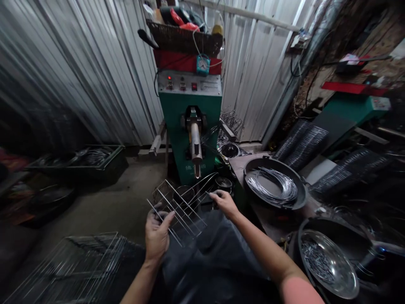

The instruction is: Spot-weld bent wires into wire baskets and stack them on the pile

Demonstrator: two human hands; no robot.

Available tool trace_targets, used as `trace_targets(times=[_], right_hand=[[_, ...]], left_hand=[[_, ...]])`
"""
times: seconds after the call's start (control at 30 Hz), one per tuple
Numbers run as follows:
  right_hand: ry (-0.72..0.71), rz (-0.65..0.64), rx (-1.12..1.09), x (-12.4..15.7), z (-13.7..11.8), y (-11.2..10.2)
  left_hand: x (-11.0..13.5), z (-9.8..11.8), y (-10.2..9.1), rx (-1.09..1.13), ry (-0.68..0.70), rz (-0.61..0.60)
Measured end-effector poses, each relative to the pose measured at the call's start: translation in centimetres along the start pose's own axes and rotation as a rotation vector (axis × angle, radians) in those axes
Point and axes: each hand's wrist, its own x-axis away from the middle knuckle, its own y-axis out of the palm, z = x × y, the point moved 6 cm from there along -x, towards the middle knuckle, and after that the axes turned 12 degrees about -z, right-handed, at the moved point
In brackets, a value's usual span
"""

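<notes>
A welded wire rack [179,213] was held by both hands in front of the person's body, above a dark apron [215,253]. The left hand [157,234] was curled closed around the wires on the rack's near side, and the right hand [225,203] was bent over the wire ends at its far side, with the fingers closed on them. The rack was tilted and was seen just in front of the lower part of a green spot-welding machine [190,126], below the machine's metal ram [195,143]. A control panel [189,82] with red lights was mounted at the machine's top, and a wicker basket [185,40] was set above it.

To the right, a black round pan [253,173] holding coiled steel wire [272,185] was placed on a dark workbench [268,221], near its far edge. At the bench's near right corner, a steel bowl [341,274] filled with short wire pieces [316,261] was seated in a black pan. Stacked wire racks [69,270] were piled at the lower left, and a green crate [104,166] was placed beside a corrugated metal wall [95,76].
</notes>
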Motion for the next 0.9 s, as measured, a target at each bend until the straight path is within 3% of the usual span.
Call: trace_targets(times=[0.3, 0.57, 0.9], right_hand=[[-0.087, 0.106, -0.154, -2.6, 0.8, 0.6], [-0.057, 0.099, -0.275, -3.6, 1.8, 2.4], [-0.025, 0.09, -0.295, -4.9, 2.3, 3.0]], left_hand=[[1.8, -2.6, 0.0, -0.029, -0.09, 0.037], [1.2, -4.0, -0.7, 0.009, -0.14, 0.082], [0.6, -4.3, -1.0, -0.042, -0.156, 0.11]])
